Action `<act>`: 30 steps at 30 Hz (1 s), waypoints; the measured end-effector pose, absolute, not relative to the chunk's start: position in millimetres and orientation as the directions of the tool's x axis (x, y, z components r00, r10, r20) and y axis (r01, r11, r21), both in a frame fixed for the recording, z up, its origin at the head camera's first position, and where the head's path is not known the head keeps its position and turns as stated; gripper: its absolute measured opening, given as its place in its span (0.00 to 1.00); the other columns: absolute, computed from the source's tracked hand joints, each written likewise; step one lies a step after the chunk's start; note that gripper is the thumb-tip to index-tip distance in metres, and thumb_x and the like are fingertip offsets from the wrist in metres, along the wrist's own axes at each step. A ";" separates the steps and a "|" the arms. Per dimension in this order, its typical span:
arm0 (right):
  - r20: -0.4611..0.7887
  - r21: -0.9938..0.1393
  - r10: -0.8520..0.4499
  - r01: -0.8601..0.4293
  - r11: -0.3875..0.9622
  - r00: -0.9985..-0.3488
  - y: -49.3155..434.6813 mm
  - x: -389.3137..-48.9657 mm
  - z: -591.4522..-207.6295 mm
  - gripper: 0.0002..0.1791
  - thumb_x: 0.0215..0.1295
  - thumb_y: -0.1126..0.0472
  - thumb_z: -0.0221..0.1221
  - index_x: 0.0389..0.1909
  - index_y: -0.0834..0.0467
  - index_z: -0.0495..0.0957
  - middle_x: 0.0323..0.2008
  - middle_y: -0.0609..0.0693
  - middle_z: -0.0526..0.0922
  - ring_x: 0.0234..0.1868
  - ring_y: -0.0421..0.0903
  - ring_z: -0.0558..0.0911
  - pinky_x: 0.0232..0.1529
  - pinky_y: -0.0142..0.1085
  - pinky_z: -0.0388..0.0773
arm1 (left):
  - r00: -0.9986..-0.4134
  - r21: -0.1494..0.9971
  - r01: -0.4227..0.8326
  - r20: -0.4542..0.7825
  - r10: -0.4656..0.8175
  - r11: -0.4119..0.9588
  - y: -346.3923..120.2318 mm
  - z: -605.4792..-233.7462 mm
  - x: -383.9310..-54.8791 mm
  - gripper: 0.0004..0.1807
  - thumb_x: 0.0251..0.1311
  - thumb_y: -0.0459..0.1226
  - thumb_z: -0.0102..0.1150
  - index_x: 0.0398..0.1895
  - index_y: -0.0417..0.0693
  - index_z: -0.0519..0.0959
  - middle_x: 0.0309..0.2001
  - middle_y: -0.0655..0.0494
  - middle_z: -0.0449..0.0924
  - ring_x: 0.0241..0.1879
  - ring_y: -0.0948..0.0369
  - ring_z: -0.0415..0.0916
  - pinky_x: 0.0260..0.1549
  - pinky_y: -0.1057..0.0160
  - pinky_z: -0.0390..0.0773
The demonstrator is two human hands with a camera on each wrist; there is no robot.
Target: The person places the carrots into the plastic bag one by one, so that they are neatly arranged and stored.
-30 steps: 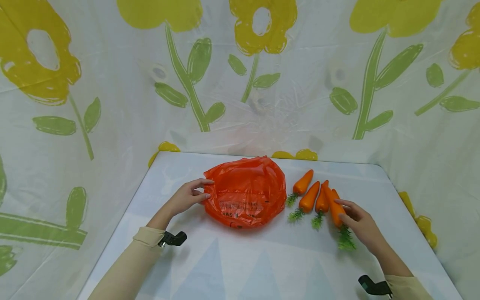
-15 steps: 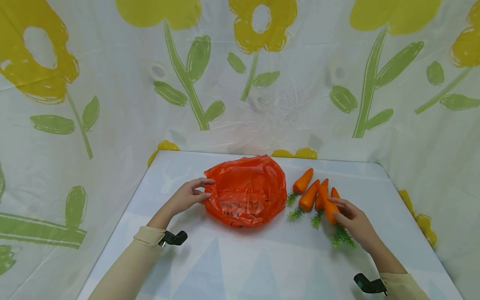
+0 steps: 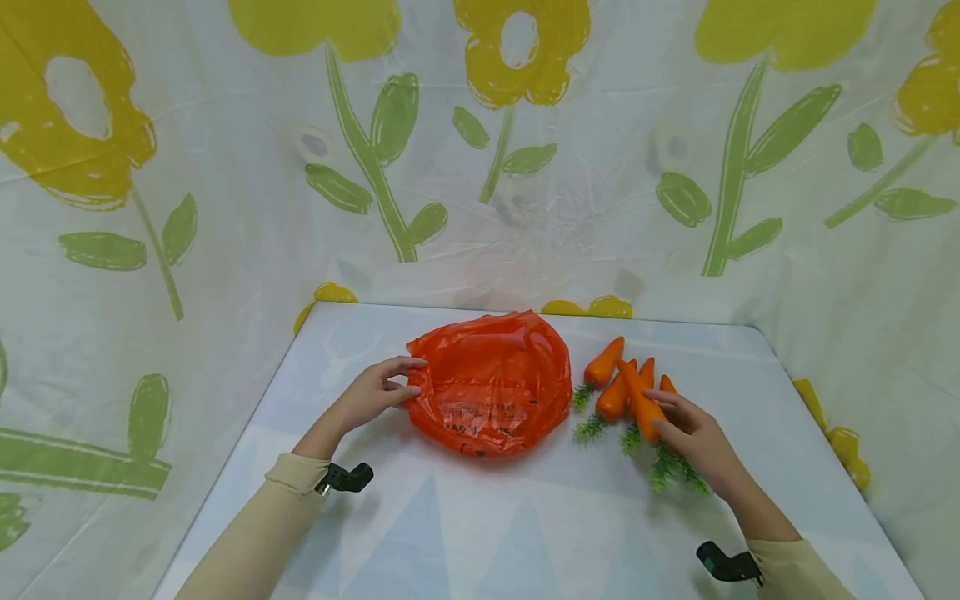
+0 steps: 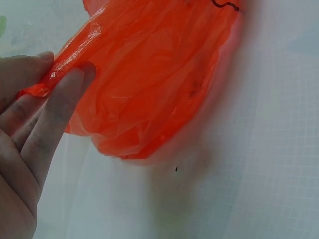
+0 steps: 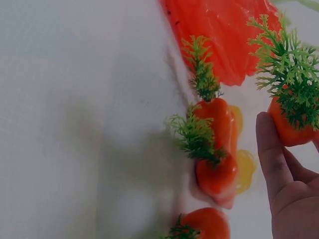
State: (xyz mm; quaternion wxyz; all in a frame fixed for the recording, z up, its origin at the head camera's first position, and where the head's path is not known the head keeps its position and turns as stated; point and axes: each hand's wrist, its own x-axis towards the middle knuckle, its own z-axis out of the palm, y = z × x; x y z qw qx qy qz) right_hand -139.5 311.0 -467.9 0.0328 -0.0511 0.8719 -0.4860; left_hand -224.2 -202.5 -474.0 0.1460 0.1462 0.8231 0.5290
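Observation:
A red plastic bag point(image 3: 487, 383) with dark print lies on the table, its mouth spread wide. My left hand point(image 3: 375, 396) pinches the bag's left rim between thumb and fingers; the left wrist view shows the film of the bag point(image 4: 144, 84) caught there. My right hand point(image 3: 701, 437) holds an orange toy carrot point(image 3: 641, 404) with a green leafy top, raised over the other carrots. In the right wrist view the held carrot point(image 5: 289, 124) sits between thumb and fingers. Several more carrots point(image 3: 603, 362) lie right of the bag, partly hidden by the held one.
The white table point(image 3: 480, 533) has a pale blue triangle pattern. Behind it hangs a curtain point(image 3: 600, 217) printed with yellow flowers and green leaves. Small black cameras are strapped at both wrists.
My right hand has moved left with the carrot, lifting it across the other carrots toward the bag. My left hand keeps its grip on the bag's rim, which has hardly moved.

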 end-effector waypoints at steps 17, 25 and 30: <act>0.038 -0.862 -0.164 -0.115 0.494 -0.986 288.0 -149.3 -460.0 0.26 0.76 0.54 0.58 0.70 0.58 0.71 0.62 0.63 0.78 0.53 0.41 0.78 0.48 0.28 0.80 | -0.914 0.921 0.080 -0.085 0.397 0.381 -202.1 -474.8 -223.7 0.27 0.68 0.37 0.64 0.69 0.47 0.73 0.59 0.41 0.75 0.45 0.51 0.85 0.44 0.56 0.86; 0.093 -0.858 -0.200 -0.181 0.480 -0.975 277.8 -154.7 -454.7 0.24 0.76 0.56 0.57 0.70 0.56 0.71 0.63 0.59 0.77 0.53 0.39 0.78 0.48 0.29 0.81 | -0.913 0.926 0.098 -0.062 0.404 0.364 -200.9 -474.6 -223.3 0.29 0.68 0.36 0.64 0.71 0.46 0.70 0.59 0.40 0.75 0.46 0.51 0.85 0.43 0.57 0.87; 0.079 -0.867 -0.200 -0.167 0.470 -0.977 271.8 -156.9 -449.1 0.26 0.76 0.55 0.57 0.71 0.55 0.70 0.62 0.59 0.77 0.54 0.41 0.77 0.48 0.29 0.80 | -0.912 0.925 0.107 -0.055 0.406 0.366 -201.3 -475.3 -224.0 0.33 0.68 0.37 0.65 0.75 0.47 0.66 0.59 0.39 0.75 0.46 0.52 0.85 0.43 0.57 0.87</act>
